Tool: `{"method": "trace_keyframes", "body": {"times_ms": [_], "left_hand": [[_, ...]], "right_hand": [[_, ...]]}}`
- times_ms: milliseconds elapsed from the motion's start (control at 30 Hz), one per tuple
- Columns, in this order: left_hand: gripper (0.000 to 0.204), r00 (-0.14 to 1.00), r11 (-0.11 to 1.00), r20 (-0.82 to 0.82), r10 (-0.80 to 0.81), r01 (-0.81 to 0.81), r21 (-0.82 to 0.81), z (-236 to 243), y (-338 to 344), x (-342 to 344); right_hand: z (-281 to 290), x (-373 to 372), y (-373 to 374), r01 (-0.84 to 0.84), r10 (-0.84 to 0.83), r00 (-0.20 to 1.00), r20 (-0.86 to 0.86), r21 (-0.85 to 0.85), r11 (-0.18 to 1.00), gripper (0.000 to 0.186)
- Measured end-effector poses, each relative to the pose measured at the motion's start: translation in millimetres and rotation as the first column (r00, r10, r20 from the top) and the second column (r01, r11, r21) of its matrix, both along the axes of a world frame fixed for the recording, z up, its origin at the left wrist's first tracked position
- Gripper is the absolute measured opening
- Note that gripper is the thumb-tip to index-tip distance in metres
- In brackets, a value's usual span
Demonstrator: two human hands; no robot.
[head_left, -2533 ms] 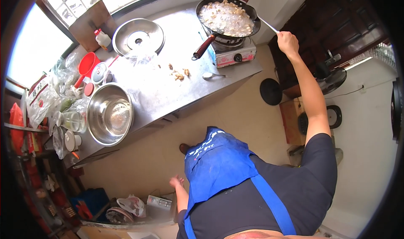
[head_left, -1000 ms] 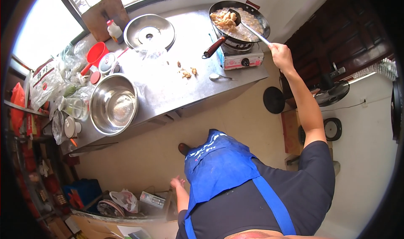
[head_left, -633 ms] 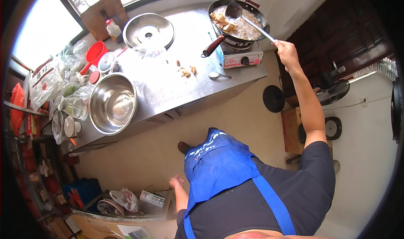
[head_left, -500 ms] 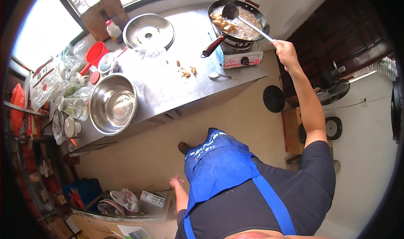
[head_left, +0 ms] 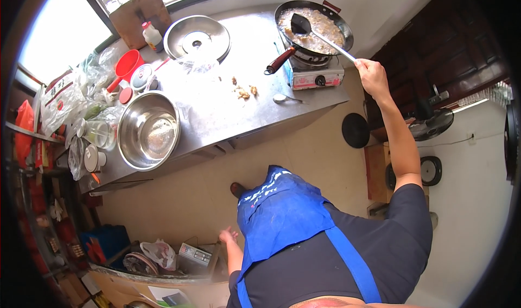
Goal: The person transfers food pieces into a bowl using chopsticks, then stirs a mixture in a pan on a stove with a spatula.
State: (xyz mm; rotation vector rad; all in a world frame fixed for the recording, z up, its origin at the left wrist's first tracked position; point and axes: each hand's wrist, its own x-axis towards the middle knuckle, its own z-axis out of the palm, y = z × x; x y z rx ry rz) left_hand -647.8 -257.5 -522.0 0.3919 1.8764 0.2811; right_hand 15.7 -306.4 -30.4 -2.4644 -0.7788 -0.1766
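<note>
My right hand (head_left: 372,79) is closed round the end of a long pale handle. It belongs to a dark-headed spatula (head_left: 300,24), whose head is in the bubbling oil of a black wok (head_left: 347,32). Brownish food pieces (head_left: 328,30) float there, partly hidden by foam. The wok rests on a portable gas stove (head_left: 317,79) at the counter's right end, its brown handle (head_left: 280,60) pointing toward the near left. Low beside my blue apron, my left hand (head_left: 228,235) hangs with its fingers apart, holding nothing.
On the steel counter (head_left: 217,121) lie a spoon (head_left: 286,98) and a few brown food scraps (head_left: 242,92). A deep steel basin (head_left: 148,130), a wide steel bowl (head_left: 196,38), a red dipper (head_left: 128,64) and plastic bags stand left. Behind my left hand is a low cluttered shelf (head_left: 195,255).
The spatula head has shifted within the wok, and the heap of brown food seen at the wok's left has spread into the oil. My left hand stays put.
</note>
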Motion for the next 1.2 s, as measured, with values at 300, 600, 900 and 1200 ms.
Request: {"method": "trace_keyframes", "body": {"times_ms": [300,600,900,1200], "left_hand": [[0.063,1.000,1.000,-0.010,0.002,-0.002,-0.009,7,1,13],[0.060,0.999,0.999,0.039,-0.020,0.019,0.029,-5,17,0],[0.063,1.000,1.000,-0.004,0.010,-0.010,0.004,3,4,2],[0.065,1.000,1.000,-0.031,-0.004,0.005,0.024,21,1,29]], "right_hand": [[-5,-14,7,-0.149,0.185,0.964,0.192,-0.187,0.971,0.023],[-43,27,8,-0.002,-0.005,0.988,0.156,0.045,0.999,0.029],[-16,69,-12,0.133,-0.135,0.972,0.193,0.024,0.991,0.032],[-36,143,-14,0.261,-0.226,0.939,0.259,-0.112,0.959,0.035]]}}
